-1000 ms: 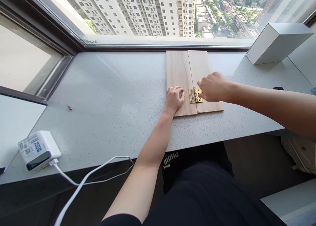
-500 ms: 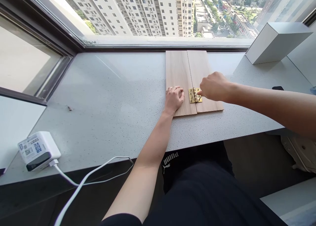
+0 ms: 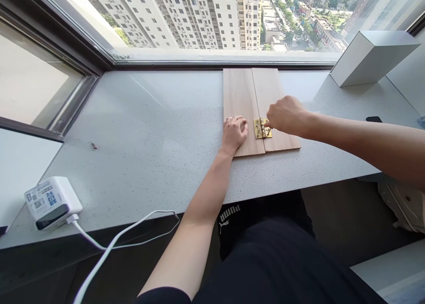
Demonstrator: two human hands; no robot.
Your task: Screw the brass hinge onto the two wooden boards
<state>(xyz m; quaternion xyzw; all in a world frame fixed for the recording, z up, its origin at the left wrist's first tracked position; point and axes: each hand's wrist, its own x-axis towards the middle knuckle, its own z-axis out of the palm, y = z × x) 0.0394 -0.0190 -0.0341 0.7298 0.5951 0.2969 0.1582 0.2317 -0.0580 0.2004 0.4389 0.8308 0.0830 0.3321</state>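
Two pale wooden boards lie side by side, the left board [image 3: 239,91] and the right board [image 3: 268,87], with a narrow seam between them. A brass hinge [image 3: 258,129] straddles the seam near their front end. My left hand [image 3: 234,133] bears down on the left board with bent fingers, steadying it near its left edge; the thumb curves towards the index finger. Over the hinge's right leaf, my right hand [image 3: 286,113] is closed, fingertips pointing down. A short thin shaft [image 3: 269,130] shows beneath them; the fingers hide most of it, and its kind is unclear.
The boards rest on a speckled white sill [image 3: 149,140], reaching back to the window frame [image 3: 172,66]. A white box [image 3: 372,56] stands at right, near a small dark object [image 3: 373,119]. At front left sits a white charger [image 3: 53,203] with a cable [image 3: 116,237].
My right hand has shifted very slightly left over the hinge. My left hand, the boards and the hinge stay in place.
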